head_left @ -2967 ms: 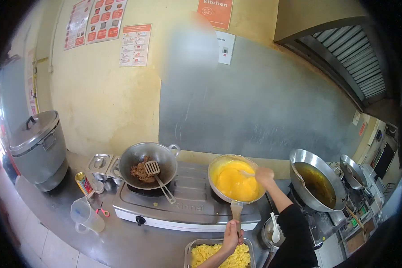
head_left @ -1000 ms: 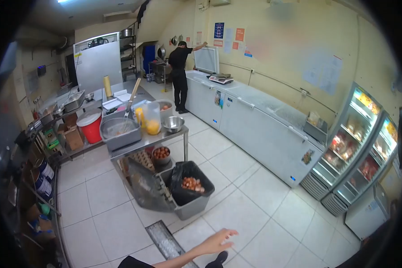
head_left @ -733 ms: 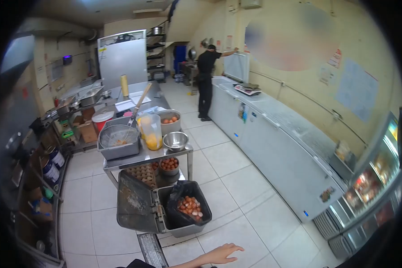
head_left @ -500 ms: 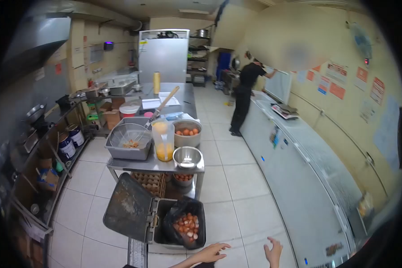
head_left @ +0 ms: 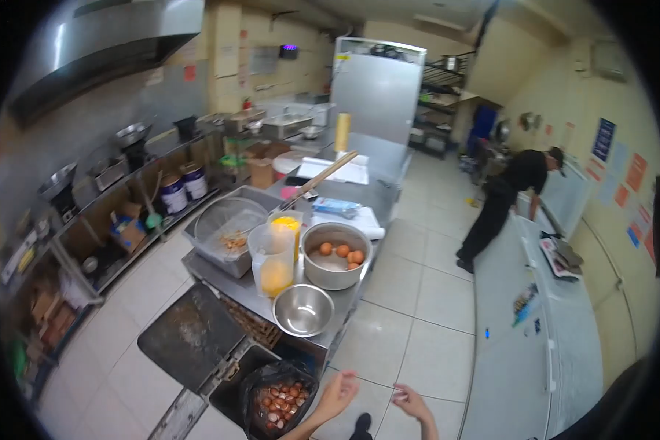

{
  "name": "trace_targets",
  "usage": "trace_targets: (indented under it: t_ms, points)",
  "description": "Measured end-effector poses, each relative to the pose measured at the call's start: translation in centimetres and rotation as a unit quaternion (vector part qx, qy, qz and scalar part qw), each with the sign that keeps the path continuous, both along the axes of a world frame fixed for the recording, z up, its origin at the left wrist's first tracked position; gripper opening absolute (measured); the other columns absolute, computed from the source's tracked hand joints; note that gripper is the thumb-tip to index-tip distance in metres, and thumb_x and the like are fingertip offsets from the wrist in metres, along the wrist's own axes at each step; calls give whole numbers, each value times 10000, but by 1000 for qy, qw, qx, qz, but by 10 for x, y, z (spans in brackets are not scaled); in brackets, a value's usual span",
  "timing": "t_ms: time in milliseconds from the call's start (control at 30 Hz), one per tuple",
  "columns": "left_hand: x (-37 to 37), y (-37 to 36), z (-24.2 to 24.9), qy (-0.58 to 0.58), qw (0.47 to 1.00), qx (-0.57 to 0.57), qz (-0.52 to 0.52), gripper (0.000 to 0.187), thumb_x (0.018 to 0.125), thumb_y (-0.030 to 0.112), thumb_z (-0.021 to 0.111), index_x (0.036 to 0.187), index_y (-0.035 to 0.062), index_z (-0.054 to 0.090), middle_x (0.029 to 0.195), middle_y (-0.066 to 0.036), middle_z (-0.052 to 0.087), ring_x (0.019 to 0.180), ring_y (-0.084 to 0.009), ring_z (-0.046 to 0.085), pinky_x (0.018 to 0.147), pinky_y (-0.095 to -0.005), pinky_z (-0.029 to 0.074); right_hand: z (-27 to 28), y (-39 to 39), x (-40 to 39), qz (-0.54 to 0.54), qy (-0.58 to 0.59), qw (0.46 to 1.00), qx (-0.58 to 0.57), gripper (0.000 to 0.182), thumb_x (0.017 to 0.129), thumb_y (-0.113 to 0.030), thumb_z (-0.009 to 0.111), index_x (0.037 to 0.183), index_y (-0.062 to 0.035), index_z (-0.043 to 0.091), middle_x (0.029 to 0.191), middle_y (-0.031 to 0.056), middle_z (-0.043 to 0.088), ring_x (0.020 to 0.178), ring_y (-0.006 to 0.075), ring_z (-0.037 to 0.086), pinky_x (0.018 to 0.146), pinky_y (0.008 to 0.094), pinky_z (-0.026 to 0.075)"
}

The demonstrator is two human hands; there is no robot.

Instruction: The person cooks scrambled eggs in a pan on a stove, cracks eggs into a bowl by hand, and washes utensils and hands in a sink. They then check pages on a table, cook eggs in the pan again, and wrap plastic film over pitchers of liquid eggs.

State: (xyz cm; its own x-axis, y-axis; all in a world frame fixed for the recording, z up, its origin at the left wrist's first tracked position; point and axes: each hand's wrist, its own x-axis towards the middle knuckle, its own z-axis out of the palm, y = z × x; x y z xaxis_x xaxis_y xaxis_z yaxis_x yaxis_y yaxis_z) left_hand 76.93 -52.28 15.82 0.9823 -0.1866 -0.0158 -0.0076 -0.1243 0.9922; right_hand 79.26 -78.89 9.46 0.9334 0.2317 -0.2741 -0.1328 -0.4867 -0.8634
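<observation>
My left hand (head_left: 337, 394) is raised with nothing in it, just right of an open bin (head_left: 231, 378). Inside the bin, a black bag (head_left: 309, 383) holds broken eggshells (head_left: 280, 402). My right hand (head_left: 413, 403) hovers over the floor, empty, its fingers apart. On the steel table ahead, a shiny metal bowl (head_left: 303, 311) stands at the near corner. Behind it are a pot (head_left: 334, 277) with several brown eggs (head_left: 355, 257) and two clear pitchers (head_left: 271, 253) with yellow liquid. A grey tub (head_left: 231, 260) holds a large wire strainer (head_left: 231, 213).
A long white chest freezer (head_left: 513, 352) lines the right side; a person in black (head_left: 517, 180) leans over its open far end. Low shelves (head_left: 136, 224) run along the left wall. The bin's lid (head_left: 191, 334) is flipped open. Tiled floor (head_left: 392, 293) lies between table and freezer.
My view has turned left and tilted, closer to the table. My hands appear nearer each other and higher. The person at the freezer has bent down over it.
</observation>
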Motion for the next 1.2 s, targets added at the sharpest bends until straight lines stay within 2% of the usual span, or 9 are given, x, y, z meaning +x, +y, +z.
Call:
trace_targets:
  t_ms: [200, 367, 433, 667, 800, 867, 1100, 1133, 1200]
  points:
    - [56, 9, -19, -82, 787, 26, 611, 515, 841, 131, 543, 1267, -6, 288, 1105, -164, 352, 755, -179, 481, 682, -270, 426, 110, 42, 234, 91, -378, 921, -18, 394, 728, -84, 600, 1120, -84, 555, 991, 84, 605, 820, 193, 586, 675, 279, 467]
    - [86, 30, -21, 10, 757, 44, 652, 563, 859, 166, 528, 1317, 11, 240, 1076, -162, 393, 715, -149, 477, 706, -271, 410, 170, 174, 375, 305, -451, 830, -119, 258, 785, -104, 529, 1031, -131, 604, 1008, 78, 599, 929, 254, 534, 784, 354, 434]
    - [105, 39, -54, -2, 786, -68, 614, 536, 841, 107, 540, 1292, -4, 271, 1013, -117, 476, 725, -108, 489, 670, -241, 421, 148, 214, 423, 383, -371, 706, -465, 232, 804, -198, 500, 985, -147, 635, 1035, 79, 599, 960, 252, 527, 799, 347, 424]
    - [148, 26, -25, 36, 724, -54, 687, 494, 779, 53, 563, 1211, -3, 330, 938, -86, 477, 668, -85, 480, 580, -203, 412, 119, 240, 464, 557, -280, 543, -563, 228, 665, -298, 637, 834, -148, 662, 877, 104, 649, 879, 228, 603, 760, 358, 477]
    - [165, 19, -57, 7, 682, -41, 730, 469, 791, 79, 569, 1197, 4, 345, 936, -67, 404, 691, -100, 435, 608, -220, 414, 131, 233, 494, 666, -307, 615, -290, 345, 628, -194, 659, 957, -116, 594, 950, 138, 614, 819, 229, 614, 722, 335, 492]
    - [164, 12, -40, 58, 633, 6, 772, 456, 806, 102, 570, 1195, 7, 353, 990, -90, 382, 744, -116, 431, 654, -224, 403, 143, 235, 485, 625, 80, 772, 85, 425, 680, -180, 626, 1091, -126, 535, 1116, 167, 534, 824, 227, 592, 704, 316, 492]
    - [158, 6, -14, -19, 493, -41, 869, 369, 858, 94, 507, 1193, 26, 369, 1056, -94, 361, 805, -118, 424, 718, -245, 392, 139, 271, 417, 407, 537, 629, 388, 424, 727, -50, 640, 1121, -95, 488, 1228, 144, 449, 925, 227, 540, 767, 302, 456]
    - [159, 5, -9, -7, 475, -43, 879, 364, 862, 91, 500, 1195, 28, 369, 1059, -97, 366, 799, -109, 423, 716, -241, 390, 151, 277, 409, 412, 542, 624, 383, 424, 727, -50, 640, 1121, -95, 488, 1228, 144, 449, 925, 227, 540, 767, 302, 456]
    - [165, 8, -1, -9, 461, -18, 887, 365, 864, 85, 494, 1202, 33, 367, 1036, -91, 387, 794, -96, 431, 711, -230, 392, 176, 286, 392, 636, -197, 692, 278, 290, 767, -102, 616, 1043, -108, 528, 1181, 145, 473, 979, 259, 507, 825, 355, 415]
